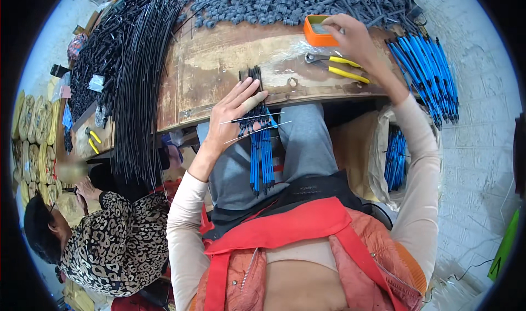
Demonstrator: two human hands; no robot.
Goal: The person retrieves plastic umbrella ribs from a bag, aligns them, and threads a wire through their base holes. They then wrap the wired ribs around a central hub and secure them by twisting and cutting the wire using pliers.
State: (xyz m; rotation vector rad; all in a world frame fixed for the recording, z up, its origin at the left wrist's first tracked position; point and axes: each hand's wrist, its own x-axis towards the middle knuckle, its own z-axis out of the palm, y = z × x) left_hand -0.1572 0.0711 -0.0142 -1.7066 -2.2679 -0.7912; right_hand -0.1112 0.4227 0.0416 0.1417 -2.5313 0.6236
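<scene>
My left hand (pixel 238 109) lies flat, fingers stretched out, on a bundle of thin blue-and-black tubes (pixel 262 155). The bundle's black ends rest on the table edge, while its blue ends hang over my lap. Two thin whitish strips (pixel 274 126) cross the bundle beside my palm. Over at the far right of the table, my right hand (pixel 355 40) reaches to a small orange box (pixel 322 39), its bent fingertips over the pale greenish inside. Finger and thumb look apart, and nothing shows between them. Yellow-handled pliers (pixel 339 69) lie just below that hand.
Grey plastic fittings (pixel 274 3) are heaped along the back of the wooden table (pixel 211 51). Long black tubes (pixel 141 86) hang over its left edge. More blue tubes (pixel 427 73) lie at the right, above a white sack (pixel 372 152). A co-worker (pixel 115 240) sits at the left.
</scene>
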